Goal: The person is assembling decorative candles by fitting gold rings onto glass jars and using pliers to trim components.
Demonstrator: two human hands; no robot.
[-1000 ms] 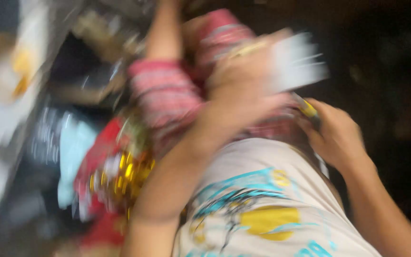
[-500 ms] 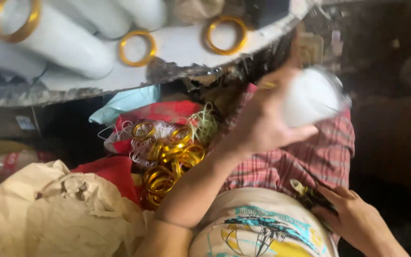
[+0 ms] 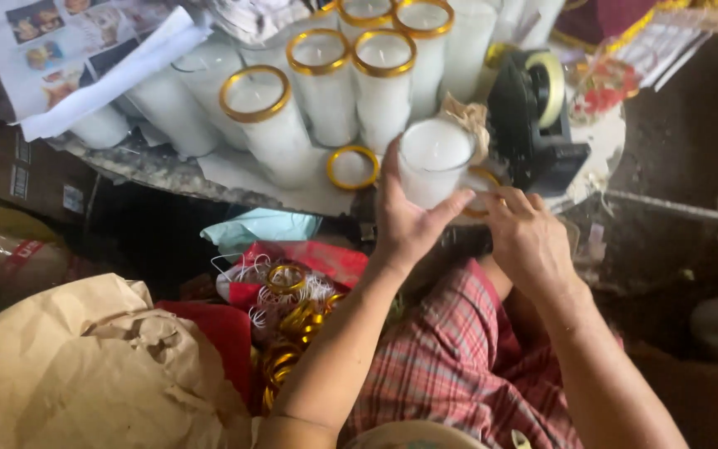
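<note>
My left hand [image 3: 409, 223] grips a white candle in a clear glass [image 3: 434, 156] at the near edge of the table. The candle's rim is bare. My right hand [image 3: 529, 239] is just right of it, its fingertips pinching a gold ring [image 3: 482, 176] that rests against the candle's side. Another gold ring [image 3: 352, 166] lies loose on the table to the left. Behind stand several white candles with gold rings on their rims [image 3: 255, 112].
A black tape dispenser [image 3: 533, 116] stands right of the candle. Printed paper [image 3: 68, 50] covers the table's far left. Below the table, a red bag of gold rings [image 3: 292, 320], a pale blue cloth [image 3: 259, 224] and crumpled brown paper [image 3: 85, 374] lie beside my checked lap.
The view has swung up to the table. My left hand has brought the candle up to the table edge, and my right hand has risen from my lap to meet it.
</note>
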